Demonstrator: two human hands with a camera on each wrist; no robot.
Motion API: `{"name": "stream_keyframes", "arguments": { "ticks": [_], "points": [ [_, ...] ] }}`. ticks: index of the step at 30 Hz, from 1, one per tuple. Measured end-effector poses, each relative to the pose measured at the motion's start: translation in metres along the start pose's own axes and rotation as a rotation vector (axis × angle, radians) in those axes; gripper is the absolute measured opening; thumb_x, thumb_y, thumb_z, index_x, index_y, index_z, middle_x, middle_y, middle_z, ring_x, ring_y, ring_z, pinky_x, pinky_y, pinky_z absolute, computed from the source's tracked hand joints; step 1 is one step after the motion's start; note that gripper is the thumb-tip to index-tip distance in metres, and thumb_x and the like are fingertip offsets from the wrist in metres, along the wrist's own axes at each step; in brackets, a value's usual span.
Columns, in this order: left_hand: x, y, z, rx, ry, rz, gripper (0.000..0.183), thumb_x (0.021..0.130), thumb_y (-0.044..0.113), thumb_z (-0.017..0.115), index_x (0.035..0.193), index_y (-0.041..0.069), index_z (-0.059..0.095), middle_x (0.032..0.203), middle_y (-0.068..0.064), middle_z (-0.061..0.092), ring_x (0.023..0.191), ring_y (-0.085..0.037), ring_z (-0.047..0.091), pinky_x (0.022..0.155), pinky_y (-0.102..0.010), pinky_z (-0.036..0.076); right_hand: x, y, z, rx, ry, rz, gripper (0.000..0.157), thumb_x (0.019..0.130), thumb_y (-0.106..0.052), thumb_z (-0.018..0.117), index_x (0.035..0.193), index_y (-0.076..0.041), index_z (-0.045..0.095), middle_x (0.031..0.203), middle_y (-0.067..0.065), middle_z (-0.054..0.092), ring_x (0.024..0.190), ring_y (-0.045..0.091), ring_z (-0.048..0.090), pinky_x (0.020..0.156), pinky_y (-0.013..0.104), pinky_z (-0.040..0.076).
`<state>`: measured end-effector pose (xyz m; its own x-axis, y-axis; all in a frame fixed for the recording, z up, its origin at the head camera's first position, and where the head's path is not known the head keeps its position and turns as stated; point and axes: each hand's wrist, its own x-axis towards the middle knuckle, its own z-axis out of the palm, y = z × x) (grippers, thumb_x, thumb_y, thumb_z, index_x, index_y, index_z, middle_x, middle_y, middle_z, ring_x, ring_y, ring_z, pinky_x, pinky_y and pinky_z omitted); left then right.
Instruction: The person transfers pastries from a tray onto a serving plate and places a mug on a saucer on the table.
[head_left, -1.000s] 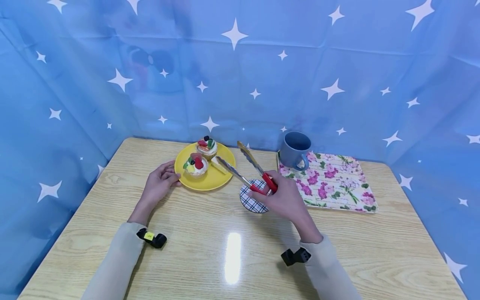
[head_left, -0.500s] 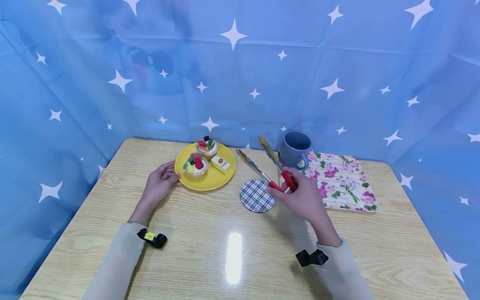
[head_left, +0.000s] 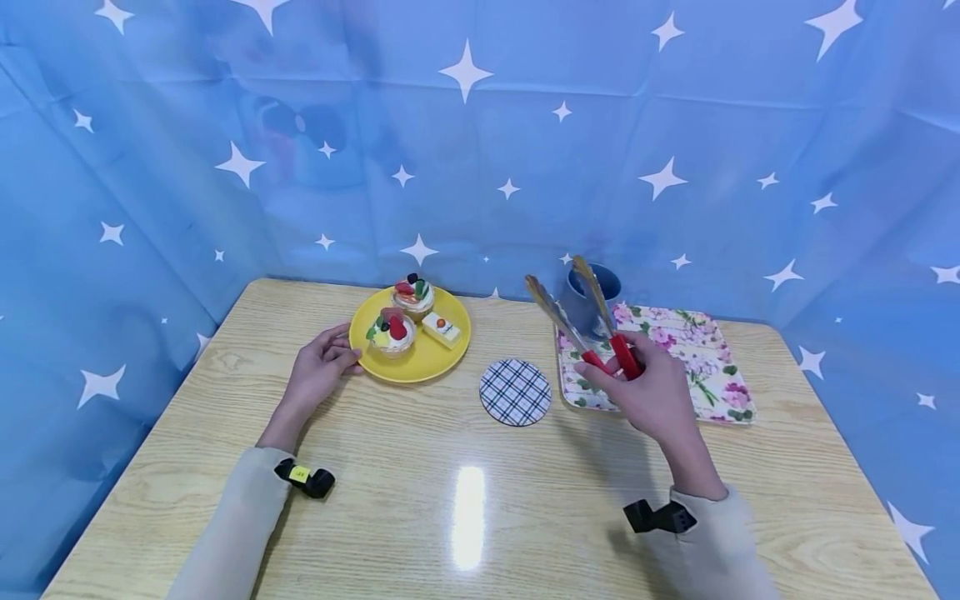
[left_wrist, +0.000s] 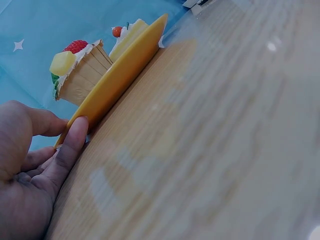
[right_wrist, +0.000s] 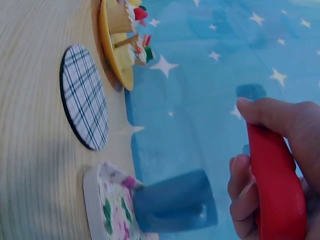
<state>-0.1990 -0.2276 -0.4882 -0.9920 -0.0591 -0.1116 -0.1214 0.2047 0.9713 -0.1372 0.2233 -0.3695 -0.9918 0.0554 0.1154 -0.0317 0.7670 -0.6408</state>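
My left hand (head_left: 318, 367) pinches the near-left rim of a yellow plate (head_left: 431, 364), the thumb and fingers meeting at the edge in the left wrist view. On the plate sit two fruit tarts, the front tart (head_left: 392, 332) and the rear tart (head_left: 412, 295), beside a small cake slice (head_left: 441, 328). My right hand (head_left: 652, 392) grips a pair of metal tongs by its red handles (right_wrist: 275, 185). The tongs' arms are spread, nothing between their tips, in front of a blue mug (head_left: 579, 308) in the head view.
The mug stands at the left back of a floral tray (head_left: 708, 367) on the right. A round plaid coaster (head_left: 515, 392) lies between plate and tray. Behind the wooden table (head_left: 390, 500) hangs a blue curtain (head_left: 480, 150) with white stars.
My right hand has carried the tongs rightward from near the plate, past the coaster, to the tray. The cake slice, partly hidden by the tongs before, now shows fully. My left hand stays put.
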Motion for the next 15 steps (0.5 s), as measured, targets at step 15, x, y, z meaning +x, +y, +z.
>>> {"name": "stream_keyframes", "arguments": {
  "ticks": [15],
  "points": [
    [-0.001,0.001,0.0,-0.007,-0.009,-0.003,0.06,0.103,0.011,0.061,0.159,0.011,0.038,0.118,-0.014,0.058,0.083,-0.005,0.07,0.083,-0.025,0.067,-0.001,0.043,-0.026,-0.033,0.023,0.163,0.092,0.088,-0.061,0.073,0.15,0.001,0.045,0.121,0.026,0.063,0.106,0.04,0.059,0.067,0.025,0.054]
  ]
}}
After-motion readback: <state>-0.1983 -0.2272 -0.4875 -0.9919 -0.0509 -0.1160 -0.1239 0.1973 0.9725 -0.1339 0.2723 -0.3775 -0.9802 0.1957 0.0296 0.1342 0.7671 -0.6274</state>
